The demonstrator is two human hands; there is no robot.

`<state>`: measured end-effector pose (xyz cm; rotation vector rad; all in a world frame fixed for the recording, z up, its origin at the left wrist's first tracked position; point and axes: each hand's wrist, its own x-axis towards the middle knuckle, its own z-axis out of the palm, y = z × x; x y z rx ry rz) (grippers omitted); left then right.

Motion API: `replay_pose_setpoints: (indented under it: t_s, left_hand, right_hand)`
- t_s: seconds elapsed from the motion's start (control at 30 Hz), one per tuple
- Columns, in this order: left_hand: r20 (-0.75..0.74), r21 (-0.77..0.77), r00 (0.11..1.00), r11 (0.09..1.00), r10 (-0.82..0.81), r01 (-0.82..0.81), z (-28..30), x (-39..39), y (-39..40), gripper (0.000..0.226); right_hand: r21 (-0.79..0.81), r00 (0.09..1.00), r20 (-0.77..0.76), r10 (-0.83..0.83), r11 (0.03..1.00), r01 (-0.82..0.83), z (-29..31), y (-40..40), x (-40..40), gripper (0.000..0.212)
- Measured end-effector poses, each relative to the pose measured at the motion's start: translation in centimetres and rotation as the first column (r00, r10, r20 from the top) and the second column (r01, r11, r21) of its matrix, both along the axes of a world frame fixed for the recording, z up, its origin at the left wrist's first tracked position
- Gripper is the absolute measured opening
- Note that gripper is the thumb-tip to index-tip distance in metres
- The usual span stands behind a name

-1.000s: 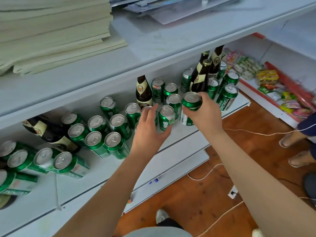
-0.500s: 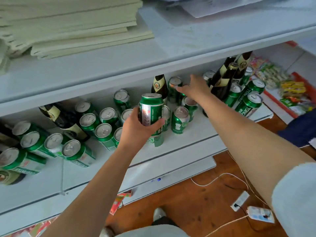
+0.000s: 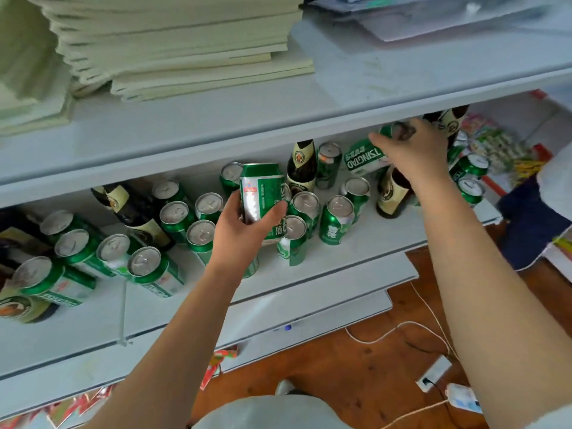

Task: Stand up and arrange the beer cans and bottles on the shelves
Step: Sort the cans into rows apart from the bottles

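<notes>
Several green beer cans (image 3: pixel 335 219) and dark brown bottles (image 3: pixel 301 167) stand on a white shelf (image 3: pixel 356 261). My left hand (image 3: pixel 241 233) grips a green can (image 3: pixel 263 193) upright, lifted just above the standing cans at the shelf's middle. Farther back and to the right, my right hand (image 3: pixel 411 150) holds another green can (image 3: pixel 365 156) tipped on its side under the upper shelf's edge. A brown bottle (image 3: pixel 393 193) stands just below that hand. More cans (image 3: pixel 145 267) and a leaning bottle (image 3: pixel 133 209) fill the left part.
The upper shelf (image 3: pixel 340 97) carries stacked pale paper (image 3: pixel 173 41) and overhangs the cans. Snack packets (image 3: pixel 501 147) lie on a shelf at the right. White cables and a power strip (image 3: pixel 433 373) run across the wooden floor below. A person in dark clothing (image 3: pixel 532 224) is at the right edge.
My left hand lifted a can off the shelf and holds it raised. My right hand let go of its first can, reached to the back and now holds a tipped can.
</notes>
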<state>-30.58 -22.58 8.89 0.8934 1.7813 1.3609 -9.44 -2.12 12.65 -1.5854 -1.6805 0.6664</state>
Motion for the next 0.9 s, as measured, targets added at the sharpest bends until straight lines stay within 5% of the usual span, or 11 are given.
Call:
replay_pose_setpoints:
  t_s: [0.17,0.27,0.43,0.6,0.9]
  left_hand:
    - [0.114,0.076,0.989,0.993,-0.093,0.085,0.9,0.5,-2.0,0.039]
    - [0.174,0.092,0.975,0.988,-0.138,0.124,0.9,-1.1,-4.2,0.037]
    - [0.192,0.135,0.976,0.988,-0.106,0.080,1.2,-6.0,-10.6,0.057]
    - [0.199,0.162,0.972,0.974,0.126,-0.160,1.1,-12.1,-19.6,0.049]
    - [0.165,0.187,0.790,0.767,0.591,-0.613,-1.1,-25.2,-36.2,0.058]
  right_hand:
    - [-0.205,0.924,-0.383,0.013,0.974,-0.099,1.7,-8.9,0.0,0.024]
    - [-0.261,0.912,-0.408,0.051,0.950,-0.170,1.7,-13.3,-2.8,0.030]
    - [-0.165,0.912,-0.248,0.326,0.914,-0.372,1.9,-19.3,-9.8,0.030]
    - [-0.030,0.775,-0.091,0.626,0.776,-0.630,2.2,-25.7,-19.4,0.039]
    - [0.126,0.552,0.053,0.832,0.543,-0.830,1.7,-39.9,-38.3,0.053]
